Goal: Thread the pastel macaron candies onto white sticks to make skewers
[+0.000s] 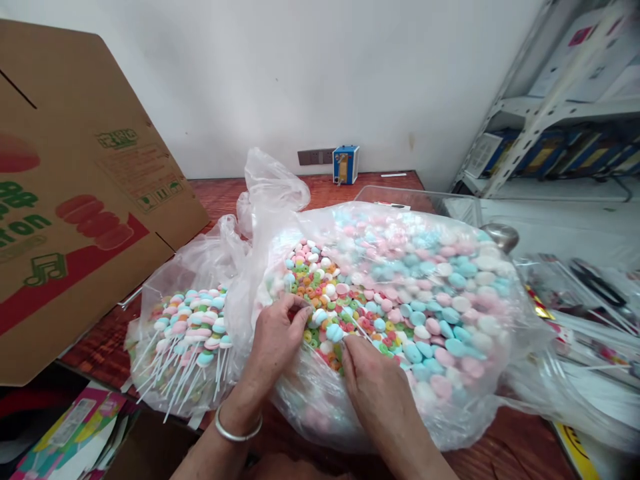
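Observation:
My right hand (375, 377) is closed in a pinch on a white lollipop stick (361, 328), part of which shows above the fingers. Blue-and-white marshmallows (334, 332) sit at its thumb tip; whether they are on the stick I cannot tell. My left hand (281, 328) pinches thumb and forefinger together, and what lies between them is hidden. Both hands are over the opening of a large clear plastic bag (320, 400). Inside are pink, blue and white marshmallow discs (457, 347) and small colourful candy rings (313, 288).
A second clear bag (150, 300) at left holds several marshmallow lollipops (193, 327) with white sticks. Behind it stands a cardboard carton (115, 200). A blue box (346, 165), a clear tray (425, 197) and a metal scoop (501, 236) are farther back. White shelving (530, 127) rises at right.

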### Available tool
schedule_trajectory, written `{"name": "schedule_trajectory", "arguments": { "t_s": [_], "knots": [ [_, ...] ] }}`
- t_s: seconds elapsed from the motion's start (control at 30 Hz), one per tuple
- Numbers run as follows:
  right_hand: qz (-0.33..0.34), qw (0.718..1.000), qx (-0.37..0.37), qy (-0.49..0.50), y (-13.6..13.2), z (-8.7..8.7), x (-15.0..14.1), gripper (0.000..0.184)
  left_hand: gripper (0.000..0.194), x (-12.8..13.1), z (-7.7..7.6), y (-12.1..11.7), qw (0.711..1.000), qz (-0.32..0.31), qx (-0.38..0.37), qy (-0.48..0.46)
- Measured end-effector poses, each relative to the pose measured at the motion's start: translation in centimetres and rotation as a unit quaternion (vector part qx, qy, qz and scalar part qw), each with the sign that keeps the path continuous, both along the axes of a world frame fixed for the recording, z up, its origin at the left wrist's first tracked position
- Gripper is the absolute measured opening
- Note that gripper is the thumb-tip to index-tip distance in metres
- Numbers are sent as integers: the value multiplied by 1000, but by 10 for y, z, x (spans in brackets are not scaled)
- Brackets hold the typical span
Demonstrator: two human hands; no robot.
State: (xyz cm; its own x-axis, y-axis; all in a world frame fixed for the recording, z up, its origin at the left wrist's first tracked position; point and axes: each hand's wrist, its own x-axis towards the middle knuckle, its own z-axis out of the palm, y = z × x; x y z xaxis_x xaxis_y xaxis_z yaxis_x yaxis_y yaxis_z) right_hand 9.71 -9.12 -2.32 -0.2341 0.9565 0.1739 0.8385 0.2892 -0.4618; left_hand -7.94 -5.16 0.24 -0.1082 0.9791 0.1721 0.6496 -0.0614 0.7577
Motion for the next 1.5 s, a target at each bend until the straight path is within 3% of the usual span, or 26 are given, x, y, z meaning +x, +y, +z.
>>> {"name": "schedule_trajectory", "arguments": {
  "t_s": [0.17, 0.33, 0.43, 0.53, 0.63, 0.77, 0.87, 1.1, 1.2, 1.3, 1.37, 1.43, 1.5],
  "knots": [
    [-25, 995, -17, 92, 1, -2, -3, 31, 19, 7, 1, 2, 999, -21, 29, 21],
    [-41, 986, -9, 163, 3, 1, 6, 32, 21, 7, 0, 28, 970, -2, 115, 215],
    [-50, 984, -7, 172, 3, 0, 10, 32, 18, 8, -1, 39, 963, 1, 115, 246],
    [-51, 984, -6, 173, 1, -1, 12, 31, 14, 13, -1, 38, 984, 6, 119, 135],
    [-45, 984, -12, 174, -1, -2, 15, 31, 6, 19, 3, 31, 996, 1, 67, -59],
    [-43, 984, -8, 174, -4, -3, 20, 30, 17, 28, 6, 25, 961, -17, -43, -274],
    [-44, 986, -4, 158, -7, -4, 23, 31, 23, 35, 6, 25, 935, -14, -69, -348],
    [-63, 992, 46, 101, -14, -1, 25, 30, 25, 47, 3, 21, 913, -1, -69, -402],
    [-63, 984, 65, 154, -14, 1, 21, 29, 29, 53, 6, 20, 862, -4, -88, -498],
    [-54, 970, 70, 226, -13, 3, 14, 29, 29, 64, 11, 19, 768, -22, -127, -627],
    [-51, 963, 72, 256, -11, 5, 11, 28, 28, 73, 16, 17, 725, -37, -159, -669],
    [-51, 962, 64, 261, -10, 7, 12, 30, 24, 81, 19, 13, 717, -45, -160, -677],
    [-53, 970, 41, 235, -10, 8, 17, 31, 21, 88, 21, 10, 728, -53, -122, -672]
  ]
}}
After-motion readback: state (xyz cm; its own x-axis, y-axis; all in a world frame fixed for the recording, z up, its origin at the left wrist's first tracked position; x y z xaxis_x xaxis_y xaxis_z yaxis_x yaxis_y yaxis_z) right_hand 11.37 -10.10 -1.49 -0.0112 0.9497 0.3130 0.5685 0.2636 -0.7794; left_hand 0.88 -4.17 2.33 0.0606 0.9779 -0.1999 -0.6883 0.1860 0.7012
